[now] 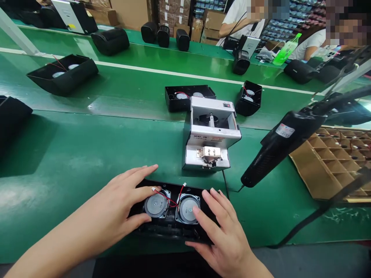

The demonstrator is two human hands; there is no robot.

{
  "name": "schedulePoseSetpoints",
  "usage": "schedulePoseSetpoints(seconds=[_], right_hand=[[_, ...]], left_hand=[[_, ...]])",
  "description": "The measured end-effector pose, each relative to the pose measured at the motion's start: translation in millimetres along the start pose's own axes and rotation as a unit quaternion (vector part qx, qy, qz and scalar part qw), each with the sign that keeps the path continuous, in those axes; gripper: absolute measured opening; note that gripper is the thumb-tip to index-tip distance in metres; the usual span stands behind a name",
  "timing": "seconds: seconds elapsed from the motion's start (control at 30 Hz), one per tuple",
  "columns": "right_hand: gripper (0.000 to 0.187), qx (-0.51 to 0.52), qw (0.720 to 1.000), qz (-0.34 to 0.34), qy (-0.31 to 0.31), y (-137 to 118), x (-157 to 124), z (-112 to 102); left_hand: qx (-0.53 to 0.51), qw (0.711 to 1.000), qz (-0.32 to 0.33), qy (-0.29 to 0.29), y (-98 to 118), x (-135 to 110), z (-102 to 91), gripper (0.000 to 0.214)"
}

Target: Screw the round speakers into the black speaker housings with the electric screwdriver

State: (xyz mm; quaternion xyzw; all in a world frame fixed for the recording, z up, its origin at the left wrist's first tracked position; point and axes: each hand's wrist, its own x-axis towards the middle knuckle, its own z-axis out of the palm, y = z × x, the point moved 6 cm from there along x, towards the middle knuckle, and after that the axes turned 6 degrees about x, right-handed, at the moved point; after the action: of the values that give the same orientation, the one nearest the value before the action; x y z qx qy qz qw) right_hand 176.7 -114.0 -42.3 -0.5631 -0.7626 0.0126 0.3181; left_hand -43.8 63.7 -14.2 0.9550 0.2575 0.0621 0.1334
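Note:
A black speaker housing point(174, 231) lies with its open side up at the near edge of the bench. Inside it sit a left speaker driver point(156, 205) and a right speaker driver point(188, 209), with red wires point(174, 203) ending in small white plugs. My left hand point(124, 204) has thumb and index finger about the left driver, its other fingers stretched over the housing's back edge. My right hand point(223, 227) grips the housing's right end, thumb at the front wall, one fingertip touching the right driver.
Behind the housing stands a silver screw feeder point(213, 135). A black electric screwdriver point(284, 143) hangs at the right, tip low. Further right is a divided cardboard box point(327, 166). More open housings point(65, 75) lie on the green bench point(116, 146). Two people work across it.

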Motion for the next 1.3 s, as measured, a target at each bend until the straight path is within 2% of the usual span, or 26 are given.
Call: schedulePoseSetpoints(seconds=[0.13, 0.47, 0.63, 0.87, 1.3], right_hand=[[0.043, 0.029, 0.999, -0.019, 0.023, 4, -2, 0], [0.042, 0.067, 0.998, -0.011, 0.013, 6, -5, 2], [0.036, 0.065, 0.997, -0.034, 0.028, 6, -2, 1], [0.035, 0.073, 0.996, -0.032, 0.029, 5, -3, 2], [0.034, 0.052, 0.996, -0.048, 0.061, 6, 1, 3]], left_hand=[[-0.042, 0.999, -0.009, -0.012, 1, 7, -1.7, 0.052], [-0.058, 0.998, -0.012, -0.009, 8, 12, -4.8, 0.062], [-0.056, 0.998, -0.015, -0.032, 6, 14, -3.5, 0.065], [-0.058, 0.996, -0.029, -0.059, 4, 18, -1.5, 0.062], [-0.017, 0.999, -0.010, -0.031, 1, 13, 0.7, 0.064]])
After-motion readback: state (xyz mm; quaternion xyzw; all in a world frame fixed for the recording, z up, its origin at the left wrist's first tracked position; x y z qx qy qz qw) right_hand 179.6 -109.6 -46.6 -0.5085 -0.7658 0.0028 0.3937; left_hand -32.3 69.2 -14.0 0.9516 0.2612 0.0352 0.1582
